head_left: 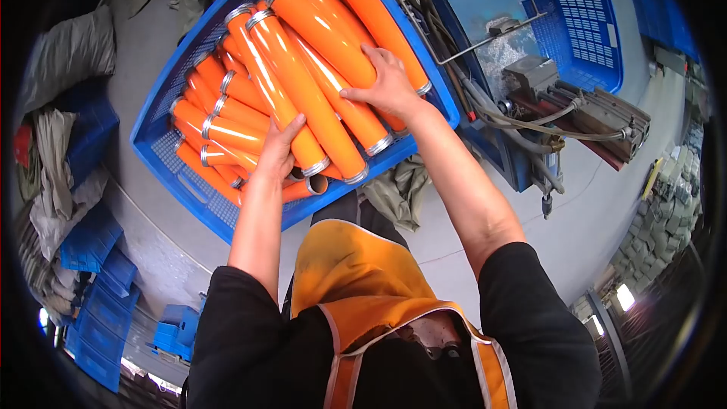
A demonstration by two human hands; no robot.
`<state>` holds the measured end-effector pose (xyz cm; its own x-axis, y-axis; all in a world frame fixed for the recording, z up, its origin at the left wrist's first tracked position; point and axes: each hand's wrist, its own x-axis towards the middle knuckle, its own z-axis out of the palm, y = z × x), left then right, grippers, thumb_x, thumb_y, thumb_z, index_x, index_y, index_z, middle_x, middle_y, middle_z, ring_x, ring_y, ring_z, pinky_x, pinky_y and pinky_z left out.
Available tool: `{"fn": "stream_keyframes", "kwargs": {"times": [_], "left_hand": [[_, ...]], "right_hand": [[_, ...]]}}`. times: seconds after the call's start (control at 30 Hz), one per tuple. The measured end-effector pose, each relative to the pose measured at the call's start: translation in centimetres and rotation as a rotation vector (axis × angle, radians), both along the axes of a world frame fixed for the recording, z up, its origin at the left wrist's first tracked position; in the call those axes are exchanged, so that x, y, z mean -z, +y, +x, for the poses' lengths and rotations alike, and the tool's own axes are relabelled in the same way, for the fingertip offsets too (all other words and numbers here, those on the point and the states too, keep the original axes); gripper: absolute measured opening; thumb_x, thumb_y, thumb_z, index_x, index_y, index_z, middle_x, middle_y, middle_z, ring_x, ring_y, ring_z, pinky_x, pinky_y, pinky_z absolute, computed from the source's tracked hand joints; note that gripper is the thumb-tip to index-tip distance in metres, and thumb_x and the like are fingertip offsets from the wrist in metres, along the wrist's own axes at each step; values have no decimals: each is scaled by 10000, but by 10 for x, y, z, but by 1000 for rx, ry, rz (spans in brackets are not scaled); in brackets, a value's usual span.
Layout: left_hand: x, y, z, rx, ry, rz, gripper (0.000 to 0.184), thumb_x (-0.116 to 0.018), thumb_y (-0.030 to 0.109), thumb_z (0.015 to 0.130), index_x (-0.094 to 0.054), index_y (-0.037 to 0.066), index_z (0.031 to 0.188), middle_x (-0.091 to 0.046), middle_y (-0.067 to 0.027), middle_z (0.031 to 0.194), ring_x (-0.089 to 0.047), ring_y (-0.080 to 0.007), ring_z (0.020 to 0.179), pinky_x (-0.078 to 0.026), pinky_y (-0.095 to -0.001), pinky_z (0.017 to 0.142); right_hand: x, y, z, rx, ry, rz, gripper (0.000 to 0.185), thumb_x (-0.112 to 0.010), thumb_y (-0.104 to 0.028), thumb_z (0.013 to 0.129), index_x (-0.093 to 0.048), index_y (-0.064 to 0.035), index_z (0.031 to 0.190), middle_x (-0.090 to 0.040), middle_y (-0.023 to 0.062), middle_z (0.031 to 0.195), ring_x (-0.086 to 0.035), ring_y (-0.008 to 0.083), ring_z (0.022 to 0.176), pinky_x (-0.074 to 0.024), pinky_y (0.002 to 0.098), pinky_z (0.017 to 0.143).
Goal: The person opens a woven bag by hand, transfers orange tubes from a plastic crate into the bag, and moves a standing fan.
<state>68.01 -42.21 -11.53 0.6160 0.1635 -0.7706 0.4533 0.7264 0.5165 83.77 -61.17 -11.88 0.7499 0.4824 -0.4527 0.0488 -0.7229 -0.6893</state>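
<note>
Many orange tubes (307, 98) with silver metal rings at their ends lie piled in a large blue crate (303, 216). My left hand (280, 148) touches the near end of a tube on the left side of the pile, its thumb on the orange surface and its other fingers partly hidden beneath. Further right, my right hand (386, 83) has thumb and fingers spread over the end of another tube. That tube's lower end is covered by the hand. An open tube end (316, 184) shows beside my left wrist.
A metal machine (530, 79) with hoses and a thin rod stands right of the crate. Behind it is another blue basket (583, 38). Grey cloth (401, 193) lies by the crate's near edge. Sacks (72, 57) and blue bins (102, 318) are at the left.
</note>
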Motion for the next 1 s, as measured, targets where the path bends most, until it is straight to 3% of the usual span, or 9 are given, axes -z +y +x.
{"fn": "stream_keyframes", "kwargs": {"times": [0.17, 0.4, 0.47, 0.5, 0.6, 0.63, 0.87, 0.93, 1.0], "left_hand": [[15, 13, -3, -50, 93, -258, 664, -716, 199, 828, -360, 0, 1352, -509, -164, 1291, -533, -292, 1170, -473, -422, 983], [0, 17, -12, -16, 63, -262, 643, -710, 221, 831, -387, -43, 1320, -529, -175, 1267, -546, -295, 1152, -472, -424, 985], [-6, 17, -11, -7, 92, -279, 643, -710, 217, 829, -387, -48, 1319, -526, -177, 1272, -543, -298, 1158, -469, -424, 991], [-9, 15, -8, 0, 116, -298, 644, -710, 213, 828, -388, -52, 1317, -524, -178, 1277, -540, -300, 1163, -466, -425, 997], [-14, 8, -15, -14, 34, -370, 649, -710, 207, 825, -385, -61, 1319, -516, -179, 1292, -528, -306, 1182, -450, -427, 1019], [-14, 6, -15, 11, 25, -376, 674, -721, 210, 818, -372, -10, 1351, -501, -174, 1317, -509, -309, 1206, -419, -437, 1048], [-7, 18, -11, 125, 45, -211, 697, -737, 257, 803, -390, -39, 1330, -516, -180, 1297, -517, -313, 1195, -438, -430, 1028], [3, 18, -6, -88, 89, -398, 734, -741, 287, 796, -372, -19, 1352, -502, -183, 1314, -511, -319, 1201, -430, -443, 1032], [-2, 17, -5, -83, 88, -388, 771, -742, 313, 794, -347, -11, 1371, -487, -188, 1330, -503, -316, 1213, -418, -456, 1044]], "right_hand": [[14, -3, -1, 8, 72, 165, 1088, -825, -473, 602, -291, -47, 1448, -300, 223, 1449, -281, 357, 1361, -254, 409, 1125], [6, -9, 27, -140, 295, 54, 1139, -769, -558, 643, -197, -31, 1476, -272, 250, 1454, -284, 356, 1364, -261, 407, 1122], [-3, -5, 37, -45, 543, 122, 1105, -711, -603, 686, -198, -24, 1474, -301, 253, 1438, -309, 356, 1350, -278, 404, 1113], [-45, -3, 46, -83, 650, 140, 1097, -680, -621, 713, -187, 0, 1471, -294, 256, 1447, -306, 338, 1358, -282, 396, 1109], [-34, -3, 29, 48, 837, 332, 1126, -684, -620, 719, -150, 28, 1469, -248, 261, 1476, -275, 316, 1378, -271, 385, 1112], [-29, -3, 23, 10, 790, 391, 1148, -687, -607, 733, -92, 41, 1471, -193, 251, 1504, -255, 297, 1389, -257, 377, 1116], [-2, -8, 21, 69, 963, 421, 1088, -696, -543, 765, -76, -9, 1481, -256, 199, 1488, -280, 273, 1374, -277, 360, 1106], [-8, -3, 16, 81, 975, 488, 1046, -688, -524, 781, -95, -28, 1485, -266, 182, 1484, -282, 263, 1369, -293, 350, 1097], [-10, 4, 12, 151, 927, 508, 1066, -680, -536, 780, -73, -22, 1489, -224, 195, 1504, -245, 267, 1389, -263, 353, 1111]]}}
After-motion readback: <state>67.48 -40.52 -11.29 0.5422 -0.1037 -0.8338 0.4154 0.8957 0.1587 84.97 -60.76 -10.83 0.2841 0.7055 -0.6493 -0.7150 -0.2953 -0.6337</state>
